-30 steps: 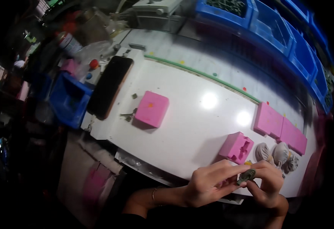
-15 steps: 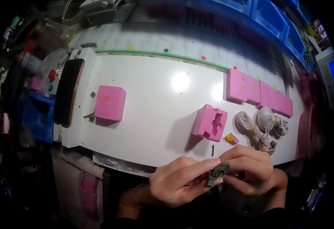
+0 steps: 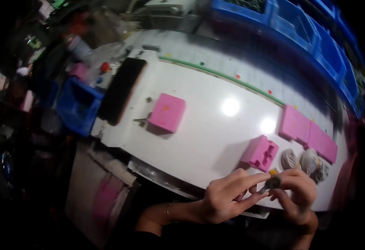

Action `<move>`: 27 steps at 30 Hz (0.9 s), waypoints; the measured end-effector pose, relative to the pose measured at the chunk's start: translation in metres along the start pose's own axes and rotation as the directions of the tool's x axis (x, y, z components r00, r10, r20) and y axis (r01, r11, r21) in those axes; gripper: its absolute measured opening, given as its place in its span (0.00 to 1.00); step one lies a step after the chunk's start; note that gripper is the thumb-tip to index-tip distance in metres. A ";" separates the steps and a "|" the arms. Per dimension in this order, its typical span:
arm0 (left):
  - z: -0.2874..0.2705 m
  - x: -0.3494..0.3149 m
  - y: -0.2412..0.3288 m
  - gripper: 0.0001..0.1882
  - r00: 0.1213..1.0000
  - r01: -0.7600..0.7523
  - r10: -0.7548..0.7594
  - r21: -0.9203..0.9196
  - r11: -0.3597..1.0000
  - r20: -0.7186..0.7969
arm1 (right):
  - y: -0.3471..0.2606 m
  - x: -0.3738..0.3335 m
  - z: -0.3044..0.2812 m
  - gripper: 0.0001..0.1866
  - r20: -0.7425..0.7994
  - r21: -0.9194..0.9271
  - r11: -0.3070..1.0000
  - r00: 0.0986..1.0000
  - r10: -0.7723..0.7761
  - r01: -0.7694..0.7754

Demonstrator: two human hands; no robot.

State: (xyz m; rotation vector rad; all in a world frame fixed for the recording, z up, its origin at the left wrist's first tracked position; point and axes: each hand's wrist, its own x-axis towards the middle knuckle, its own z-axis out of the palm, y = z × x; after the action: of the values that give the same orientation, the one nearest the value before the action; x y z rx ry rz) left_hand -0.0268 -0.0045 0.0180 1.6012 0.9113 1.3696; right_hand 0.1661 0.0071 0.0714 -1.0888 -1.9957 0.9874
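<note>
A small dark green disc with a short stem (image 3: pixel 273 182) is held at the table's front edge, its details blurred. The fingers of my left hand (image 3: pixel 228 198) pinch it at the stem. My right hand (image 3: pixel 297 193) curls around the disc's other side, fingers bent against it. Just beyond my hands stands a pink block with a carved hollow (image 3: pixel 262 154) on its face. A small yellow-topped piece (image 3: pixel 273 171) lies beside it, partly hidden by my fingers. Close to my right hand are tied grey-white cloth bundles (image 3: pixel 309 160).
Several pink blocks (image 3: pixel 295 123) line the far right edge. Another pink block (image 3: pixel 168 112) sits on the left of the white table (image 3: pixel 203 137). A dark phone (image 3: pixel 123 89) rests at the left end, near a blue bin (image 3: pixel 76 104). Blue trays (image 3: pixel 295 25) hang at the back.
The view has swung, so the table and blocks appear shifted right and tilted. Both hands still hold the disc, which has turned a little; my right thumb now stands further from it.
</note>
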 end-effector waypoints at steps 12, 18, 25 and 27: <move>-0.016 -0.019 -0.057 0.17 0.971 0.165 -0.112 0.254 0.953 -0.211 | 0.048 0.120 -0.066 0.11 -0.370 -0.185 0.982 0.922 -0.112 0.045; -0.008 -0.013 -0.059 0.14 0.960 0.190 -0.170 0.071 0.979 -0.224 | 0.075 0.208 -0.109 0.19 -0.553 -0.357 0.934 0.807 -0.209 -0.003; -0.010 -0.022 -0.053 0.13 0.890 0.388 -0.429 -0.237 0.891 -0.154 | 0.057 0.185 -0.088 0.19 -0.554 -0.261 0.965 0.822 -0.133 -0.020; -0.012 -0.021 -0.052 0.13 0.890 0.397 -0.423 -0.170 0.902 -0.167 | 0.062 0.148 -0.076 0.15 -0.452 -0.288 0.957 0.877 -0.160 0.027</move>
State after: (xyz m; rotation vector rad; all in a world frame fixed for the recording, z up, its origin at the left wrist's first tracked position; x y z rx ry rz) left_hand -0.0425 -0.0016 -0.0371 1.1009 1.1777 1.2676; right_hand 0.1858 0.1825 0.0844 -1.2254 -1.7819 0.3442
